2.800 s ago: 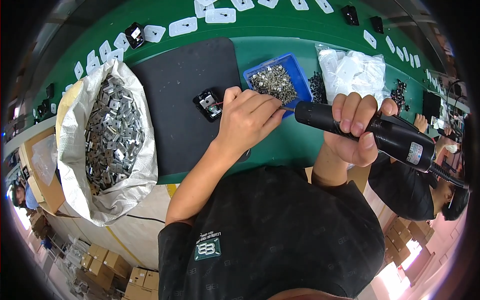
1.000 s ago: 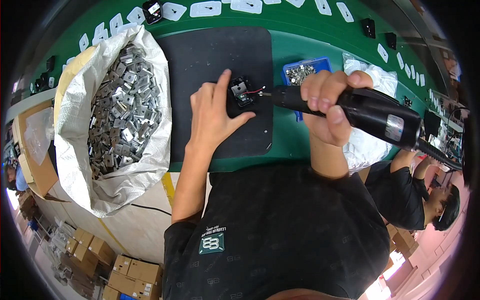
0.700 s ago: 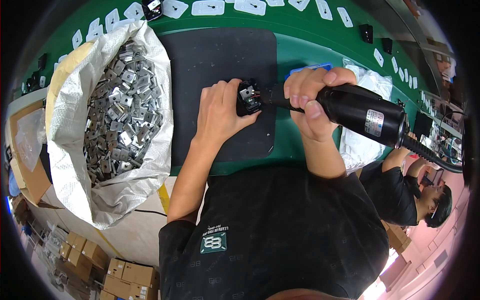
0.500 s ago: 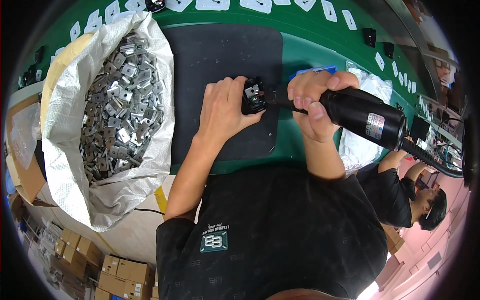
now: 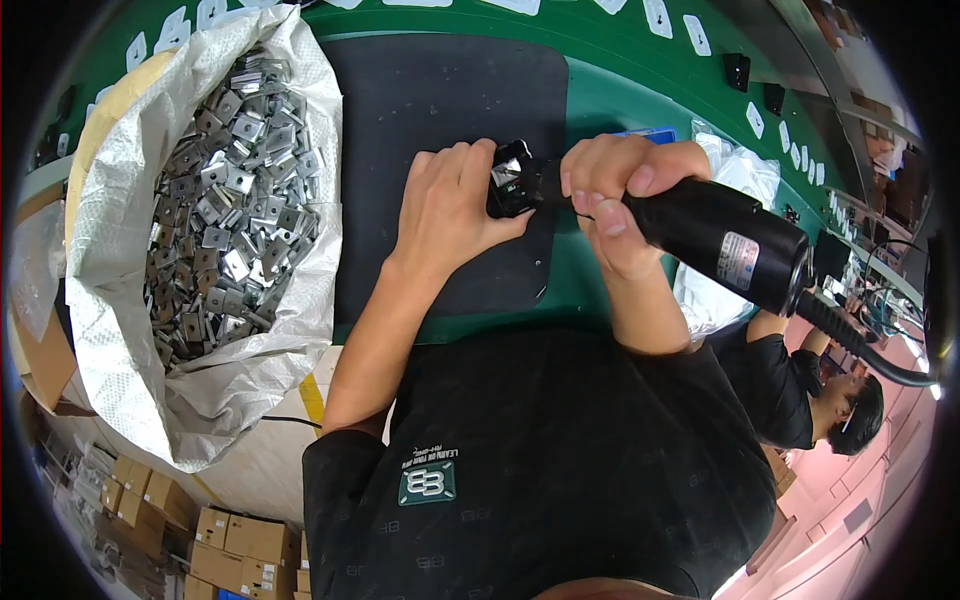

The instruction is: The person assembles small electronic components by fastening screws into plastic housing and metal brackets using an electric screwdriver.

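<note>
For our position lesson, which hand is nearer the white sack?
Left. The left hand is right of the white sack; the right hand, gripping a black driver, is farther right.

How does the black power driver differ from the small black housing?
The driver is long and rounded; the housing is shorter and boxy. The right hand wraps the driver; the left hand holds the housing. The driver's body is closed; the housing is open, showing something silvery inside. Both are mainly black.

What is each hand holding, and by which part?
Right hand: the corded electric screwdriver, by its front half. Left hand: the small black housing, by its outer sides.
</note>
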`<state>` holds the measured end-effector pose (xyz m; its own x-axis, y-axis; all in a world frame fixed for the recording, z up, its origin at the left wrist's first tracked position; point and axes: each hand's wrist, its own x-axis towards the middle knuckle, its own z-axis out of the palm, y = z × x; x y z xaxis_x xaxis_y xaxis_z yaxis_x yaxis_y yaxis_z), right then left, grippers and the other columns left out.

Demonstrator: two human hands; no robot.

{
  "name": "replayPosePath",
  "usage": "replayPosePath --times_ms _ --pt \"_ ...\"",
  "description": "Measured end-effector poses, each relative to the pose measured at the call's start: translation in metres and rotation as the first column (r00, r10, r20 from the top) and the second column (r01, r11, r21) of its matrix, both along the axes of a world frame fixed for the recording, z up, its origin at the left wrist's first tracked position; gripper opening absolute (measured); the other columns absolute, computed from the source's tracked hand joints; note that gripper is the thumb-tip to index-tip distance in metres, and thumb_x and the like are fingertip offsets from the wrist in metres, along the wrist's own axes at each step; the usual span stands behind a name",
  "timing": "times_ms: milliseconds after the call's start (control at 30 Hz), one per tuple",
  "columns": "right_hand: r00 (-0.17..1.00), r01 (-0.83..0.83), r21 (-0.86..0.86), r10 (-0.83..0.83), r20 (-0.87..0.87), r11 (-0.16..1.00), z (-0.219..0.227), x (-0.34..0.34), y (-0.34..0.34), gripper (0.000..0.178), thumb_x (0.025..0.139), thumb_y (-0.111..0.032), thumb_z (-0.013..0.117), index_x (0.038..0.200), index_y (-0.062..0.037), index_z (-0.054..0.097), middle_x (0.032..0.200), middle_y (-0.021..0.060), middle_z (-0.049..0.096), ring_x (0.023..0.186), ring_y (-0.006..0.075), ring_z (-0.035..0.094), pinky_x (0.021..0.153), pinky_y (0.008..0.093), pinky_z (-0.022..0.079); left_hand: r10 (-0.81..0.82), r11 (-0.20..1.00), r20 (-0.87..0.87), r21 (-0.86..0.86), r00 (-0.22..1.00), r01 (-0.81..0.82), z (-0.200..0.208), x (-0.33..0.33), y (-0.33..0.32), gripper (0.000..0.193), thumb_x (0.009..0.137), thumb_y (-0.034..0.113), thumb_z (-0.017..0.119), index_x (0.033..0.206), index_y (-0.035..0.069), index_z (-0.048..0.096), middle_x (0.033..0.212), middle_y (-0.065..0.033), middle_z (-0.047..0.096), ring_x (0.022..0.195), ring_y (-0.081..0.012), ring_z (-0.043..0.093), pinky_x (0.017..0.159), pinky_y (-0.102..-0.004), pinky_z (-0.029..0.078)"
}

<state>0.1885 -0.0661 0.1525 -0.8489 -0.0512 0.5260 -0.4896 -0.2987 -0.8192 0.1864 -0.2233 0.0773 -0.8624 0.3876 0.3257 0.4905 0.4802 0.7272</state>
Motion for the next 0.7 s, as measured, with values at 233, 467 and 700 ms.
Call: replayPosePath --times_ms 233,467,700 --pt "0.999 -0.025 0.005 0.025 -0.037 1.000 -0.007 -0.004 0.001 0.036 0.074 0.011 0.061 0.100 -0.0067 0.043 0.071 0.0057 0.053 0.060 0.0154 0.052 0.062 0.0305 0.050 -0.021 1.000 0.007 0.009 1.000 0.021 0.002 -0.004 0.000 0.059 0.052 0.030 0.084 0.096 0.005 0.055 0.075 -0.0058 0.055 0.070 -0.0258 0.056 0.066 -0.0376 0.038" --pt "0.996 0.084 0.066 -0.083 -0.025 0.994 0.003 0.000 0.007 0.054 0.078 0.001 0.063 0.126 -0.0057 0.040 0.066 0.0038 0.048 0.059 0.0167 0.049 0.060 0.0345 0.045 -0.042 0.999 0.004 -0.014 0.999 0.042 0.010 -0.007 0.004 0.063 0.051 0.030 0.086 0.101 0.004 0.058 0.080 -0.0072 0.061 0.075 -0.0266 0.060 0.067 -0.0367 0.040" --pt "0.968 0.209 -0.339 -0.242 -0.058 0.917 0.037 0.038 0.058 0.066 0.083 -0.008 0.065 0.141 -0.0107 0.034 0.069 0.0015 0.049 0.062 0.0166 0.052 0.061 0.0323 0.045 -0.241 0.969 -0.080 -0.072 0.967 0.235 0.061 -0.013 0.042 0.067 0.051 0.028 0.087 0.106 0.003 0.058 0.086 -0.0101 0.062 0.080 -0.0285 0.061 0.074 -0.0373 0.043"
